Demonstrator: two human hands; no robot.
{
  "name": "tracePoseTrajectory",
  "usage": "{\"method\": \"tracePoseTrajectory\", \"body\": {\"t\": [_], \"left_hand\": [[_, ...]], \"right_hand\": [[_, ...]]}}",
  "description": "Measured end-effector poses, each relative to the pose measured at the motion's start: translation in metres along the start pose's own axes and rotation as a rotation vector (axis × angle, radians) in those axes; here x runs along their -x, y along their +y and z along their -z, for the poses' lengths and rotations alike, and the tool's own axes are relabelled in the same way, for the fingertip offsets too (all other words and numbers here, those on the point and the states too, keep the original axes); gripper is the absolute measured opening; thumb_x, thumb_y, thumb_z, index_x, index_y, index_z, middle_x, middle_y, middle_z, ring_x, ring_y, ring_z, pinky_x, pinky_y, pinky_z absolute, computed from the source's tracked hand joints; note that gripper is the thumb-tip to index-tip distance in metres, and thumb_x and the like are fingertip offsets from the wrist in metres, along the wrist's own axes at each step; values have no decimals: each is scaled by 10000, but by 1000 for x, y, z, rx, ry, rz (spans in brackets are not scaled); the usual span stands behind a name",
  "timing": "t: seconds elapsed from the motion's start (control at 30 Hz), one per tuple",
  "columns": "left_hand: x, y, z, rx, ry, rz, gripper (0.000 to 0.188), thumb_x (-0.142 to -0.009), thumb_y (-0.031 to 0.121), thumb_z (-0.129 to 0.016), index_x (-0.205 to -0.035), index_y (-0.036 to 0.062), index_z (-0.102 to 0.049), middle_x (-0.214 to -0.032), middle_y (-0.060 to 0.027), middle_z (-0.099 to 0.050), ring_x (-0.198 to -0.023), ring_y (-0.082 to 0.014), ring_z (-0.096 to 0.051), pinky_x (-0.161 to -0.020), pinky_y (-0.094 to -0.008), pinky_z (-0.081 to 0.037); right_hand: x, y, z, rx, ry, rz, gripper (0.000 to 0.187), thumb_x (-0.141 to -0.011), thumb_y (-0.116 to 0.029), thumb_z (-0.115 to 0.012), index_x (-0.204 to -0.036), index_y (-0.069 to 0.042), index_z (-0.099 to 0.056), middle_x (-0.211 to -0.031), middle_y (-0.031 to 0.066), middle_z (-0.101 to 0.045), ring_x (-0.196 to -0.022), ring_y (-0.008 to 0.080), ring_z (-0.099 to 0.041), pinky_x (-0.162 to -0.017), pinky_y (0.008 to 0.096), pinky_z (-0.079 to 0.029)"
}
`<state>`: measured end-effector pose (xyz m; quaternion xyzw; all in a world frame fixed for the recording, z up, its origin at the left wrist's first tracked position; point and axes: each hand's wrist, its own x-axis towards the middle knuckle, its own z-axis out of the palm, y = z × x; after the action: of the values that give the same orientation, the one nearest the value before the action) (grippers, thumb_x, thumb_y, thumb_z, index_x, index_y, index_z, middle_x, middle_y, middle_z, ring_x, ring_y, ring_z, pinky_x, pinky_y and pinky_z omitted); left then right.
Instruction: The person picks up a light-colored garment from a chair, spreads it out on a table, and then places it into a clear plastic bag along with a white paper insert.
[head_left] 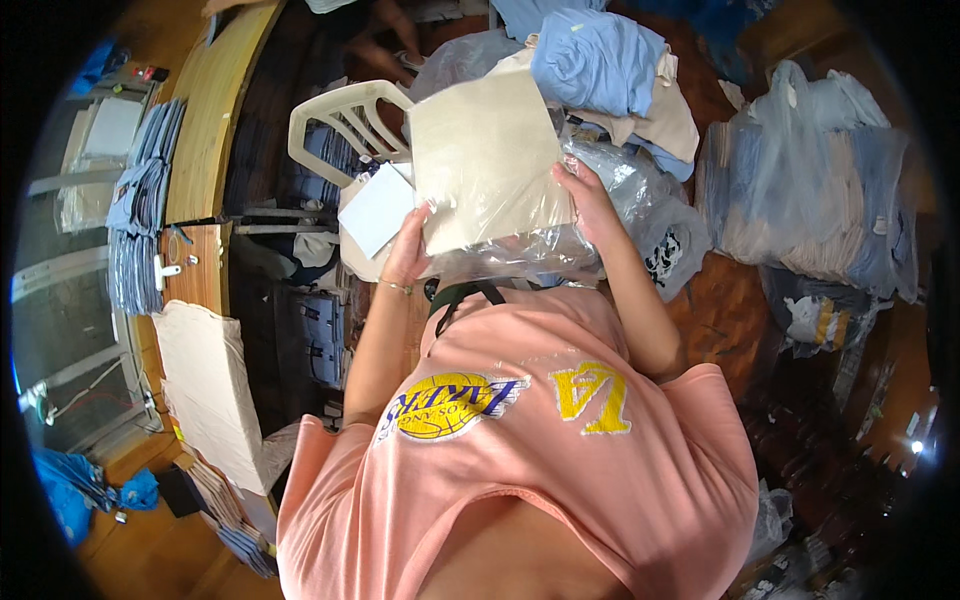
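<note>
In the upper centre, the left hand [406, 252] and right hand [592, 208], grips closed, hold a beige panel [490, 165] in clear plastic [520, 258]; likely bagging, smoothing needed next.

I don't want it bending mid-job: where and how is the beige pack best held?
Likely by the side edges of the beige pack, left hand from the left, right hand from the right, thumbs on top. It is flat and wide, so opposite grips should steady it; clear film spreads loosely along its near edge, a poorer grip.
</note>
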<state>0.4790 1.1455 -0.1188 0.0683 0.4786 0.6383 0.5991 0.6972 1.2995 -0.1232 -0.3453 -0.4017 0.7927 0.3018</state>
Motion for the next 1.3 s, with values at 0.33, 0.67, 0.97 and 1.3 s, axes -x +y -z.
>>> {"method": "tracePoseTrajectory", "body": {"t": [0.33,0.67,0.97,1.3], "left_hand": [[15,8,-4,15,176,-285,257,-859,140,-562,-1046,-28,-505,-976,-104,-599,-859,-156,-592,-758,-265,-482],[-33,-78,-30,-288,-81,-51,373,-849,50,-521,-1214,29,-447,-1091,-41,-554,-809,-138,-574,-694,-253,-482],[-117,-141,-43,-398,-122,13,500,-844,-30,-483,-1317,72,-356,-1365,-41,-337,-1053,-165,-518,-771,-288,-467],[-167,-244,21,-1091,-208,-112,748,-766,28,-566,-1376,0,-134,-1405,-195,-233,-1261,-303,-303,-954,-325,-358]], "right_hand": [[32,-4,-8,-213,-400,-55,380,-845,-184,-572,-1179,-50,-447,-1149,176,-540,-1061,254,-535,-888,389,-442],[77,-136,19,-31,-35,354,107,-920,-153,-401,-978,-78,-452,-1039,231,-571,-836,223,-617,-746,391,-530],[186,-169,71,145,472,617,139,-903,-153,-453,-998,-54,-429,-965,229,-582,-791,225,-618,-611,326,-552],[229,-146,84,196,663,291,207,-883,-119,-483,-1062,-18,-498,-960,120,-594,-785,159,-597,-636,288,-511]]}}
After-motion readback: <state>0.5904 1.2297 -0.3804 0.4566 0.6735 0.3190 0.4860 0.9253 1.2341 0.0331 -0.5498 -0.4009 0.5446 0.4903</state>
